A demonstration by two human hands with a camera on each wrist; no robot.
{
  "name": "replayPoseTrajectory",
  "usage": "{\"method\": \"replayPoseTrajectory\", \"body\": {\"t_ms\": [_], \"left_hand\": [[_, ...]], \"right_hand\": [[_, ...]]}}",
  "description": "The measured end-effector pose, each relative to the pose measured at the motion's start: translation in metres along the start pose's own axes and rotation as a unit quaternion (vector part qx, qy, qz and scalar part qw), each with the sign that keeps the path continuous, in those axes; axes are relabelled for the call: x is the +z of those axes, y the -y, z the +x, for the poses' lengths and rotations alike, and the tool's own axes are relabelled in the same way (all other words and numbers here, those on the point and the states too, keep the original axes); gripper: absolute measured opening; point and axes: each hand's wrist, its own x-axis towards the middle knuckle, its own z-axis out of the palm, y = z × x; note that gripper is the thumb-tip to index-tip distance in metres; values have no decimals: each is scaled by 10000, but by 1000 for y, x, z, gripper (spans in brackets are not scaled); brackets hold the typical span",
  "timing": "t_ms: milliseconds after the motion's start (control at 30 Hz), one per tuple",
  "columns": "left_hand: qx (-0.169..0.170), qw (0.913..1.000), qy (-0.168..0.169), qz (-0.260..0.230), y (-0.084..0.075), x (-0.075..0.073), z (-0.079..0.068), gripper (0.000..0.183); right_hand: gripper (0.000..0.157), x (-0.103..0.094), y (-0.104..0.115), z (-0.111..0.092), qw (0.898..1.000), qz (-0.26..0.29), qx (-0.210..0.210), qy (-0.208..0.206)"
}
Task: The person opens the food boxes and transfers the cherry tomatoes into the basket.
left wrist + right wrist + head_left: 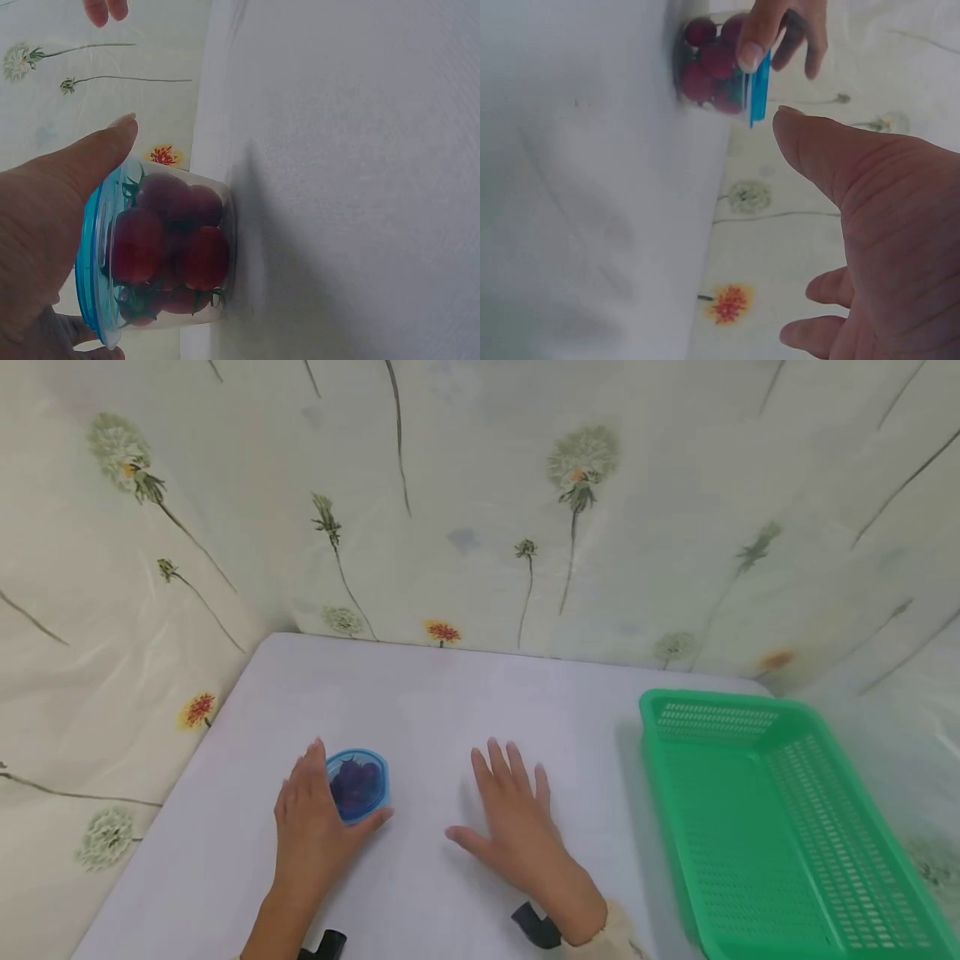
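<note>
A clear plastic container (358, 787) with a blue lid stands upright on the white table, left of the middle. In the left wrist view, red cherry tomatoes (139, 244) with green stems show through its wall. My left hand (309, 822) is at its left and near side, thumb and fingers spread about the lid (760, 88). The fingers look fairly straight; whether they touch the lid I cannot tell. Palm down, my right hand (521, 831) hovers over the table to the right of the container, its fingers spread and holding nothing.
A green plastic basket (738, 843) with slotted walls sits at the table's right side. The white tabletop (480, 693) reaches back to a flower-patterned curtain (465, 568), which also hangs along the left. Dark straps (536, 927) are at both wrists.
</note>
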Motion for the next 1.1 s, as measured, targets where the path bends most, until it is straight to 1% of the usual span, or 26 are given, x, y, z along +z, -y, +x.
{"method": "replayPoseTrajectory", "body": {"t_ms": [133,233,333,400,467,567,667,767,867,1000,1100], "left_hand": [[-116,9996,186,-199,4,1,0,137],[-394,9975,487,-335,6,2,0,138],[-705,9933,742,-530,8,4,-1,139],[-854,9907,826,-666,10,6,-1,139],[-926,9892,821,-791,11,7,-2,138],[-944,9881,771,-940,13,9,-2,136],[-893,9875,732,-1076,14,11,-3,135],[-796,9866,701,-1241,15,12,-5,135],[-700,9853,660,-1414,17,12,-6,132],[-673,9832,646,-1569,19,12,-7,124],[-661,9812,668,-1688,20,13,-7,119]], "right_hand": [[106,0,9,6,9997,-71,-223,30],[105,1,15,12,9991,-132,-404,67],[105,2,23,18,9980,-141,-608,110],[105,3,28,22,9970,-134,-758,106],[105,3,32,27,9958,-146,-896,113],[104,4,38,36,9936,-166,-1105,140],[102,5,43,44,9902,15,-1379,236],[98,10,47,54,9837,319,-1750,245],[94,17,52,64,9757,536,-2119,133],[91,26,61,78,9671,595,-2471,117],[88,30,69,86,9636,510,-2609,291]]}}
